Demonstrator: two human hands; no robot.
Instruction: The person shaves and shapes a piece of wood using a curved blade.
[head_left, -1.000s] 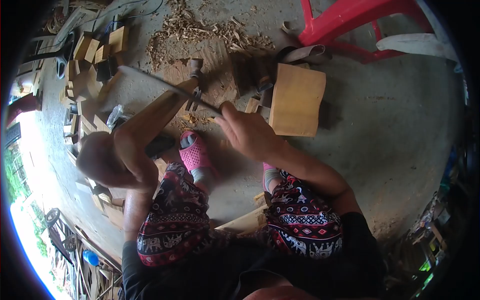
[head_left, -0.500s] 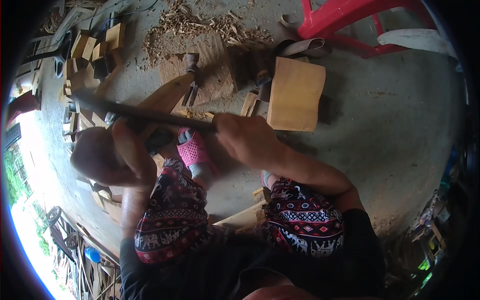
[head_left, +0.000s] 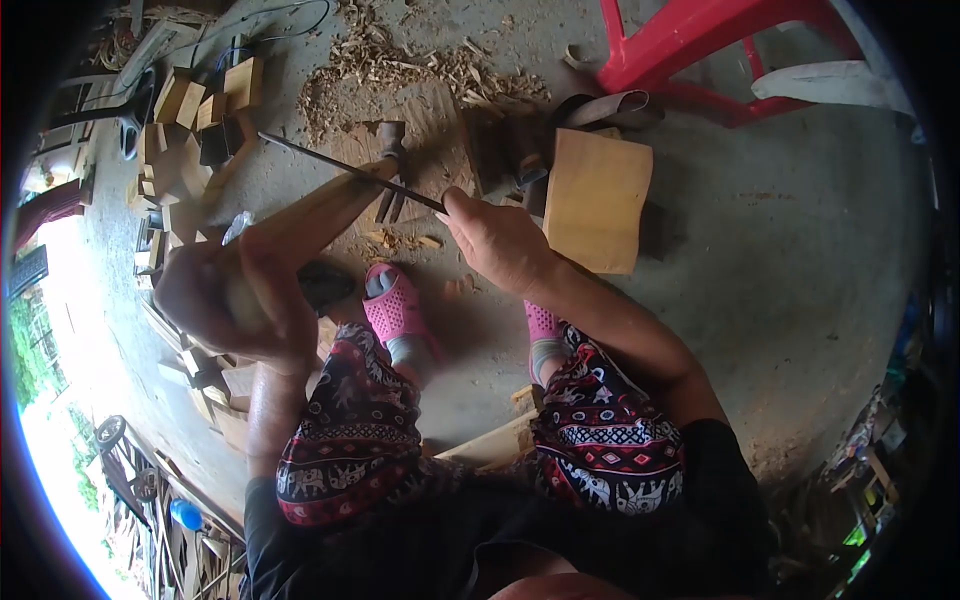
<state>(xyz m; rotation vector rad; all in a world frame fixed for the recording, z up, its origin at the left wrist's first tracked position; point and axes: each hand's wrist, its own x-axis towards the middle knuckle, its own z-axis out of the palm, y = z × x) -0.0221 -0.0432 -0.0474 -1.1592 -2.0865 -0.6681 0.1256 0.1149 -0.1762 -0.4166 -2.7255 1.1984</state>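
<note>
My right hand [head_left: 500,240] is closed round the end of a long thin dark rod [head_left: 350,168], which slants up to the left. On the left, my left hand [head_left: 235,295] is wrapped round a large rounded brown object [head_left: 190,290], partly blurred; what it is I cannot tell. A wooden handle [head_left: 330,215] runs from near that hand to a metal hammer-like head [head_left: 392,140], which lies over a wooden block [head_left: 440,130]. Part of the handle is hidden behind the left hand. The rod crosses over the handle near its head.
Wood shavings [head_left: 380,60] lie behind the block. A pale wooden block [head_left: 600,200] is right of my right hand. A red plastic chair [head_left: 680,60] is at the back right. Wood offcuts [head_left: 190,105] cover the left floor. Pink sandals [head_left: 393,303] are below.
My right hand has moved up and slightly right, and the rod now tilts more steeply, its far end farther right and less blurred. My left hand has shifted slightly.
</note>
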